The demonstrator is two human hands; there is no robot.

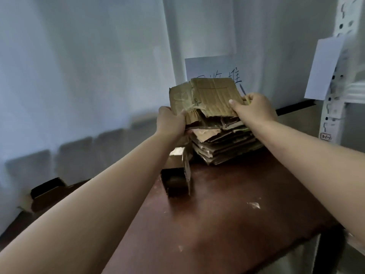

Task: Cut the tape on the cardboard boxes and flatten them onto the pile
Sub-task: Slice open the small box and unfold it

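Over the brown table (227, 210), the left hand (170, 123) and right hand (254, 107) each clamp one end of the flattened box (213, 99), held across, tilted, just above the pile (227, 143) of cardboard.

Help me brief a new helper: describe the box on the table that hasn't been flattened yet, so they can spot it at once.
Start at the reddish-brown table and find the pile of flattened cardboard at its far end. Just in front of the pile's left corner stands the small open box. Unlike the flat sheets, it keeps its box shape, showing a dark hollow inside.
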